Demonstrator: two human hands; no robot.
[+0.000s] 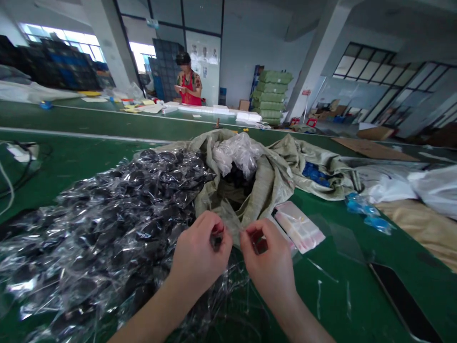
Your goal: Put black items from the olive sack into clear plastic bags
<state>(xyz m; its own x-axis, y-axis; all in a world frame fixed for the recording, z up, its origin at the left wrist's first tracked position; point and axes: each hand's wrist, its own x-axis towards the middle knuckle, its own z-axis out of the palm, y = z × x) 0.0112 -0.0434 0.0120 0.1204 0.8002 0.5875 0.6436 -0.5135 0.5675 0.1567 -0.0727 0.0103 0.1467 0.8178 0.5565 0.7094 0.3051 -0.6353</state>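
Note:
My left hand point(200, 250) and my right hand point(269, 257) are close together in front of me, thumbs and fingertips pinched. Between them they stretch a small clear plastic bag point(228, 216), partly hidden by the fingers and hard to make out against the sack. Beyond my fingers lies an open olive woven sack point(266, 186) with dark items and a crumpled clear liner point(239, 152) inside. To the left spreads a large heap of dark rounded items in clear wrappers point(132, 219). A stack of flat clear bags point(300, 226) lies right of my right hand.
A phone point(403, 302) rests at the right on the green table point(342, 300), near loose plastic strips. Another sack point(321, 171) holds blue pieces. Cables point(10, 186) lie at the left. Across the tables a person in a red apron point(191, 90) stands behind white stacks.

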